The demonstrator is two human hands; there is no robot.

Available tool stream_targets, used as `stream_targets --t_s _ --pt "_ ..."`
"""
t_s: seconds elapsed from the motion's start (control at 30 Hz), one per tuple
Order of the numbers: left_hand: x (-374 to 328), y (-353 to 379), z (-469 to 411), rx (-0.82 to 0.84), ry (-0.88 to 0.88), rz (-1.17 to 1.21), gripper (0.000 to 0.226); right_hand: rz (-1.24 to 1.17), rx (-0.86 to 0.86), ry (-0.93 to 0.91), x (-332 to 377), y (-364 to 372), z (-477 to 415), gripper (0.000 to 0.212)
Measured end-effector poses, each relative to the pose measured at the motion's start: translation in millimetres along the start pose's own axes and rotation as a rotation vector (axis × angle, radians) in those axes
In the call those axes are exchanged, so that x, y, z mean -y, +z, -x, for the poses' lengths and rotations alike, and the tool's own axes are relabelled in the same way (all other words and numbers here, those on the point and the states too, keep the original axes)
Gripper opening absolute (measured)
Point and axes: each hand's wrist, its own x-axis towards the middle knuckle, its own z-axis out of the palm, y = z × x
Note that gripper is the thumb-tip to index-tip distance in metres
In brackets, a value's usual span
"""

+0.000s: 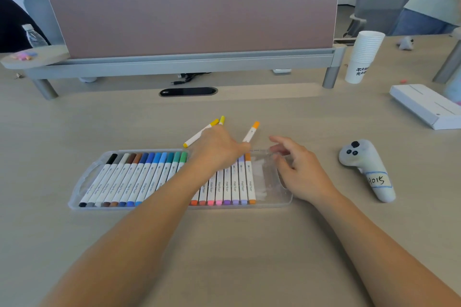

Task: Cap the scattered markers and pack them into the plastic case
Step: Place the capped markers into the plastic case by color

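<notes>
Head view: left hand [219, 148] lies just beyond the plastic case [82, 182] among loose markers [199, 135], fingers hidden, grip undeterminable; right hand [301, 172] is at the case's right end, fingers loosely spread, holding nothing.

"marker" down each white marker barrel [234, 185]; handwritten "H015" on the label [378, 180] of the grey controller [359, 157].

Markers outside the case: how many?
3, all beyond the case: a yellow-capped marker, a second yellow cap peeking past the left hand, an orange marker. The hand may hide more.
</notes>
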Motion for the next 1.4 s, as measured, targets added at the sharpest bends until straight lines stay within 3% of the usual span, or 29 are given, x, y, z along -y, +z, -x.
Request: stream_targets --t_s 0.27,0.5,0.7,1.1,1.4 --pt "-11.1 21.9 58.8 0.148 0.109 0.074 0.03 -0.148 0.0 0.035 -0.9 1.9 -1.1 0.045" --pt "-6.3 28.6 66.3 0.139 0.173 -0.082 0.027 -0.044 0.071 -0.094 -3.7 7.0 1.5 0.045" --pt "-1.2 27.2 62.8 0.185 0.176 -0.055 0.023 0.056 0.11 -0.146 -7.0 11.1 2.1 0.048" --pt "12.1 23.3 48.2 0.179 0.308 -0.058 0.069 0.085 0.077 -0.153 -6.0 10.5 2.6 0.042" --pt "18.6 18.5 36.8 0.277 0.387 -0.201 0.08 0.078 0.069 -0.124 -2.7 9.8 2.3 0.039"
